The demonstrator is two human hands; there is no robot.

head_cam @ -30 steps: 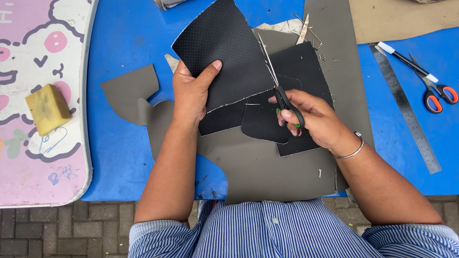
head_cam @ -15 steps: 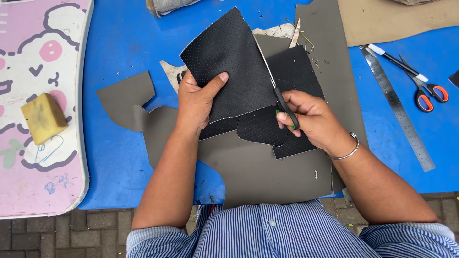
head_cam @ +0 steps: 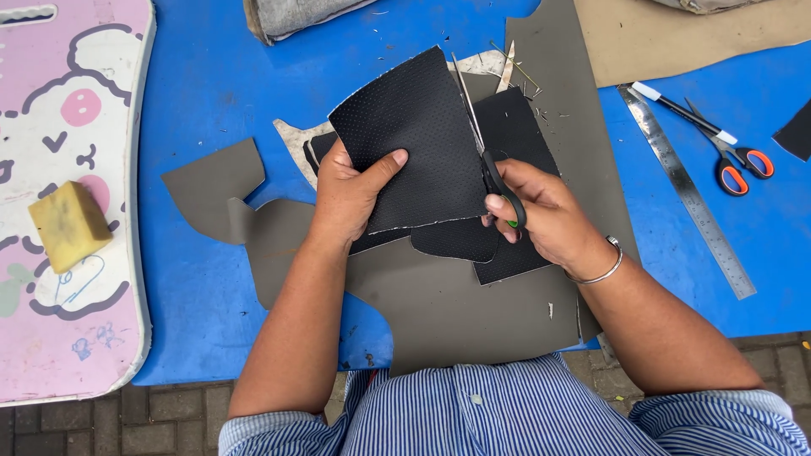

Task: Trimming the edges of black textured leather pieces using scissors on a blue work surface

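The scissors (head_cam: 486,156) are partly hidden: their handles sit inside the closed right hand (head_cam: 532,211), with only a dark loop and a speck of green showing, and the blades run up along the right edge of the black sheet (head_cam: 418,139), so how far they are parted is hard to make out. More black pieces (head_cam: 515,127) lie under the sheet and the hands, their outlines mostly covered. A grey roll (head_cam: 291,15) and a tan sheet (head_cam: 676,34) are cut off by the top edge, and a black scrap (head_cam: 796,131) by the right edge. The black sheet is dotted with fine perforations, roughly four-sided, tilted, with a pale edge along its bottom. It is held up over the middle of the blue table (head_cam: 211,76), above a large grey sheet (head_cam: 473,312). The left hand (head_cam: 351,198) grips its lower left corner, thumb pressed on top, fingers curled beneath. Off to the right lie a steel ruler (head_cam: 688,194), a pen (head_cam: 684,112) and orange-handled scissors (head_cam: 735,160); at left a yellow sponge (head_cam: 69,224) rests on a pink board (head_cam: 76,101).
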